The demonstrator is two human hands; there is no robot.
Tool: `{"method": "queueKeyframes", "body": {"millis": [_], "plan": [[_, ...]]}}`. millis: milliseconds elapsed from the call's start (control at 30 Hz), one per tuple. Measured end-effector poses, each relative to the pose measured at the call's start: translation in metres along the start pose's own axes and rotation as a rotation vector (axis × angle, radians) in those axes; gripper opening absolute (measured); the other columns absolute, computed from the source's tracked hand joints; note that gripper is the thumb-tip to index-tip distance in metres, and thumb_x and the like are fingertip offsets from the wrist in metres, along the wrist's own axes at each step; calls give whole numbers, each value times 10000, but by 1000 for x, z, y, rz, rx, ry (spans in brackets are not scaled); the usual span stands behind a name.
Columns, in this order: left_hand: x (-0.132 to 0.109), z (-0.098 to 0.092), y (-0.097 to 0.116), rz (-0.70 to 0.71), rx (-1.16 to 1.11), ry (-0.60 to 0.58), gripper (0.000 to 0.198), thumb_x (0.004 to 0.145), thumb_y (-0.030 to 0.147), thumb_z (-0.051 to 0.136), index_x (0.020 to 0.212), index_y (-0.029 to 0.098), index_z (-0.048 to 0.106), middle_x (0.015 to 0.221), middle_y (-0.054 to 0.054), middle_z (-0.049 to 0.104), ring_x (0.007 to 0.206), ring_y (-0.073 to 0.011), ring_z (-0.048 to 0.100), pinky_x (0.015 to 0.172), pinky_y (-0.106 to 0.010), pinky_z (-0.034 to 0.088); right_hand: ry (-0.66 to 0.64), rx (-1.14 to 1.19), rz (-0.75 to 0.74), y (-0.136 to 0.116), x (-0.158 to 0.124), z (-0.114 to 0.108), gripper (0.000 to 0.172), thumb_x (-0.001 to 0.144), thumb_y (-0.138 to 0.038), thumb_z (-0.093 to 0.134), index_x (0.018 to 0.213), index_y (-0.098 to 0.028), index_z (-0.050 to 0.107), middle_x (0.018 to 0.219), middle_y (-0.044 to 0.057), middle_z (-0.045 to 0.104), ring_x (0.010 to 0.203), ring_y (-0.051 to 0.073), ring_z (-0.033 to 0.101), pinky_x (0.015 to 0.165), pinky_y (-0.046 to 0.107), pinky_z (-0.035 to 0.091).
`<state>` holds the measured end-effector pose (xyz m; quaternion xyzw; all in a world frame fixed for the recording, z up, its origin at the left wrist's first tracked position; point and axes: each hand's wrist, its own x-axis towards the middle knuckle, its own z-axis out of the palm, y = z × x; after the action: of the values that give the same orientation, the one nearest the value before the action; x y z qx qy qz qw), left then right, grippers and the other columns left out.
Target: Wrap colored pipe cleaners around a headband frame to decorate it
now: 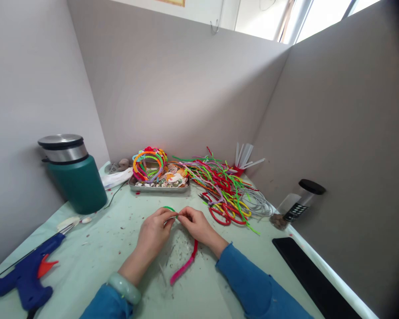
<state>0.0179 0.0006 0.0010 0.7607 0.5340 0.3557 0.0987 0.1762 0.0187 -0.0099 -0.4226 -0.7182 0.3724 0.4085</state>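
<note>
My left hand [154, 231] and my right hand [197, 225] meet above the middle of the table, thumbs and fingertips pinched close together. Between them they hold fuzzy pipe cleaners; a green pipe cleaner [169, 208] shows just behind the left fingers. From beneath my right hand a red and pink pipe cleaner [187, 265] hangs down in a bend towards me. Where the pieces meet at the fingertips is mostly hidden. Beyond my hands lies a heap of coloured pipe cleaners [216, 175], with red-handled scissors [224, 215] at its near edge.
A metal tray [159, 189] with small cutouts and coloured pipe-cleaner rings [149, 165] stands at the back. On the left are a green flask [78, 184] and a blue glue gun [33, 274]. To the right are a clear jar [299, 204] and a black strip [312, 274]. Grey partitions surround the table.
</note>
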Motion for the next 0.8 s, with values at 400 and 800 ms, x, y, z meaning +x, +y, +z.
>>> {"method": "queueKeyframes", "body": {"millis": [400, 800], "plan": [[-2, -1, 2, -45, 106, -74, 278, 833, 257, 401, 911, 228, 666, 862, -40, 613, 775, -149, 579, 713, -226, 401, 0, 8, -57, -1, -2, 0, 135, 803, -264, 483, 793, -157, 564, 677, -12, 540, 628, 107, 472, 576, 208, 376], [5, -3, 3, -278, -179, -162, 241, 759, 305, 458, 779, 183, 666, 772, -41, 676, 730, -171, 581, 663, -244, 384, 20, -42, -86, -5, -3, -1, 120, 804, -250, 492, 784, -160, 568, 644, -21, 524, 597, 101, 456, 557, 205, 353]]}}
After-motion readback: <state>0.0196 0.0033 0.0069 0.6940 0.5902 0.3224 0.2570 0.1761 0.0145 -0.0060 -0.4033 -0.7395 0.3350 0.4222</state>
